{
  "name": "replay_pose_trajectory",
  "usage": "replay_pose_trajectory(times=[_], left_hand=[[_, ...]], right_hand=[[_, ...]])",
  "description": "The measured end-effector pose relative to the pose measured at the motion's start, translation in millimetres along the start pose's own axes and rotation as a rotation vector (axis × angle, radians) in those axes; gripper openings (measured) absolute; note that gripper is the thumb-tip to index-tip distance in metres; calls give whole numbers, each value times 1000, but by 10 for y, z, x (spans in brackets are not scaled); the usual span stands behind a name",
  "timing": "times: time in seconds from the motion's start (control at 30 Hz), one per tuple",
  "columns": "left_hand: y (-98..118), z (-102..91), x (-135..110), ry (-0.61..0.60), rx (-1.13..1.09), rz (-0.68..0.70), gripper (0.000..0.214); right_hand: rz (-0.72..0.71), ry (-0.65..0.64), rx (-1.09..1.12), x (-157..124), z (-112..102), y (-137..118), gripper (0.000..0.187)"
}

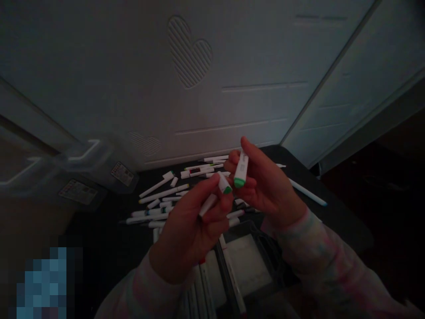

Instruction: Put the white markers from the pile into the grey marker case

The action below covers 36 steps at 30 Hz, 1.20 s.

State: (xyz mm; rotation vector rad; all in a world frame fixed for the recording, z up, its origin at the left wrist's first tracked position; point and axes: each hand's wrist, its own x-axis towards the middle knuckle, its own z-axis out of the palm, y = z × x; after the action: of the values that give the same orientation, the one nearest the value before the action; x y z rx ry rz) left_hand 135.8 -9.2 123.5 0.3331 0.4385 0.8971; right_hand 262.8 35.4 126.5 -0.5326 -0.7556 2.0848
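Observation:
My left hand (195, 221) is closed on a white marker (224, 182) with a dark green end, pinched between thumb and fingers. Another white piece (208, 205) shows lower down between its fingers; whether it belongs to the same marker I cannot tell. My right hand (265, 181) grips a second white marker (242, 170) with a brighter green end that points down toward me. The two green ends are close together but apart. Under and behind my hands, several loose white markers (164, 193) and caps (174, 181) lie scattered on the dark tabletop (335, 226).
In front of me is a dark tray (245, 228) with several markers (206, 279) standing in its left part. Two clear plastic bins (121, 173) with labels stand at the left. A pale panel (252, 57) with embossed hearts rises behind. One marker (308, 192) lies to the right.

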Motion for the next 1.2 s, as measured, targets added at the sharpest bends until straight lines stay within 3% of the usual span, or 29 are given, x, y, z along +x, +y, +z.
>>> replay_pose_trajectory(times=[0.3, 0.47, 0.57, 0.63, 0.73, 0.83, 0.97, 1.07, 1.2], left_hand=[[-29, -42, 20, -28, 1, 59, 22], [-22, -70, 40, -32, 68, 93, 22], [16, -102, 77, 45, 306, 214, 19], [50, -133, 97, 163, 602, 324, 17], [96, -188, 113, 352, 1186, 531, 15], [119, -237, 124, 414, 1587, 675, 10], [103, -270, 154, 379, 1758, 694, 8], [72, -268, 172, 366, 1781, 716, 11], [112, -279, 147, 480, 1660, 724, 24]], right_hand=[[18, 50, 45, 27, -10, 41, 46], [-33, 78, -34, 45, -25, 26, 41], [-240, 152, -200, 42, -75, -7, 37], [-362, 178, -380, 23, -109, -18, 32], [-317, 120, -688, -20, -125, 4, 19], [-218, 55, -952, -38, -106, 53, 26], [-255, 31, -1084, 7, -135, 89, 20], [-288, 94, -1178, 61, -215, 77, 15], [-287, 221, -1357, 148, -351, 38, 10]])
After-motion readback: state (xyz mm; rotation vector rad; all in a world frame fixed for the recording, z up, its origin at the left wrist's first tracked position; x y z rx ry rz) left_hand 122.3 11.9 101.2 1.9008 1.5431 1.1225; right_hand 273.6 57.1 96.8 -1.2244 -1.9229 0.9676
